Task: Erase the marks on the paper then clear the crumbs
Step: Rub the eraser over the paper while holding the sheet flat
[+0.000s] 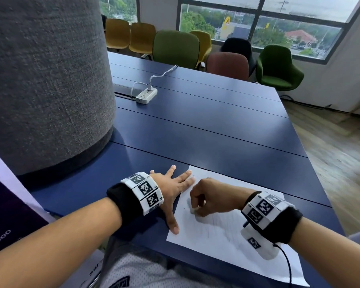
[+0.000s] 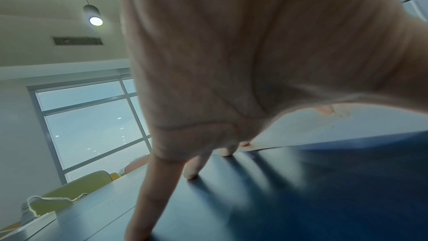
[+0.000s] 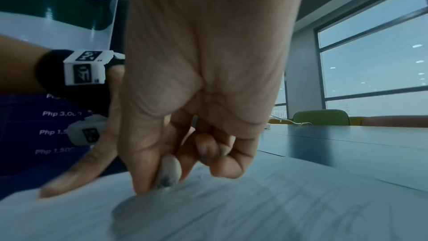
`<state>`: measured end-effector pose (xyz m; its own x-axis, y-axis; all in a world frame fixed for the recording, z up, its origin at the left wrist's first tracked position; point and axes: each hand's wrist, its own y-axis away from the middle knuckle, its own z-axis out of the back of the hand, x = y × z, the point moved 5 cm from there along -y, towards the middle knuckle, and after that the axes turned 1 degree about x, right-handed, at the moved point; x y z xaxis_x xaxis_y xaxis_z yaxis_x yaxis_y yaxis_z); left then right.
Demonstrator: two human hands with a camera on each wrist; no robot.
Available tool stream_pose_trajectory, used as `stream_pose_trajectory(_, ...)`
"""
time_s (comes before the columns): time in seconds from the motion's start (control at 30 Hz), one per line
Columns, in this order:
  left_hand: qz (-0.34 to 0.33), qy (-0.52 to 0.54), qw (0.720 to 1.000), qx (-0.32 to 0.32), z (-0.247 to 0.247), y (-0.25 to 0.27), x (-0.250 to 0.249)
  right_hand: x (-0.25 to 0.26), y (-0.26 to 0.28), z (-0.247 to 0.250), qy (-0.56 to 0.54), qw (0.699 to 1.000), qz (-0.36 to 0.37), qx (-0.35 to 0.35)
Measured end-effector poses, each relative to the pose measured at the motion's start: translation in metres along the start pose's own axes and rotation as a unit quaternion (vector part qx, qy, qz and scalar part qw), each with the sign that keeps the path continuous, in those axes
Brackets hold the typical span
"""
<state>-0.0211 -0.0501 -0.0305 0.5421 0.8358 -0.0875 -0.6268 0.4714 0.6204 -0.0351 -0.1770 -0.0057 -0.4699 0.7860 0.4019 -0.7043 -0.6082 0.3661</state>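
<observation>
The white rectangular sheet of paper (image 1: 227,235) lay flat on the dark blue counter (image 1: 206,125), at the counter's near edge, with faint grey pencil marks (image 1: 214,227) streaked across its middle. On the paper, the right hand (image 1: 212,197) was curled into a loose fist, its thumb and fingers pinching a small white rubber eraser (image 3: 169,170) whose smudged grey tip touched the sheet; the wrist view showed that tip pressed down beside the thumb. At the paper's left edge the left hand (image 1: 173,194) was spread flat with straight fingers, the thumb tip (image 1: 175,228) resting on the paper's near left corner, and the outer fingers on the bare counter just beside the sheet; two fingertips reached the paper's far left corner, though whether they pressed on it could not be told. Both wrists wore black bands carrying white blocks printed with black square codes (image 1: 144,189). No crumbs could be made out on the paper in the blurred views. Farther from the paper, a white power strip (image 1: 147,96) with a plugged white cable lay on the counter, and a broad grey fabric-covered column (image 1: 46,80) rose to the paper's far left. Beyond the counter's far edge stood green, yellow and reddish upholstered chairs (image 1: 176,46) below large windows.
</observation>
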Motion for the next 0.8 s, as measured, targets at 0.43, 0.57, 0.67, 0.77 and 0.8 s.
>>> stream_pose_trajectory(0.43,0.002,-0.002,1.0,0.003,-0.002,-0.005,0.003,0.006,0.004,0.001,0.01,1.0,-0.004,-0.029)
stream_pose_trajectory(0.57,0.002,-0.002,1.0,0.005,-0.003,-0.006,0.004,0.011,0.012,-0.014,-0.018,0.999,0.013,0.044)
stream_pose_trajectory(0.67,0.004,-0.006,1.0,0.005,-0.002,-0.005,0.004,0.01,0.011,-0.01,-0.013,0.999,-0.002,0.045)
stream_pose_trajectory(0.77,0.002,-0.004,1.0,0.003,-0.002,-0.005,0.003,0.007,0.009,-0.003,-0.013,1.0,-0.007,-0.014)
stream_pose_trajectory(0.8,0.002,-0.003,1.0,0.004,-0.002,-0.005,0.003,0.009,0.011,-0.007,-0.02,1.0,0.001,0.007)
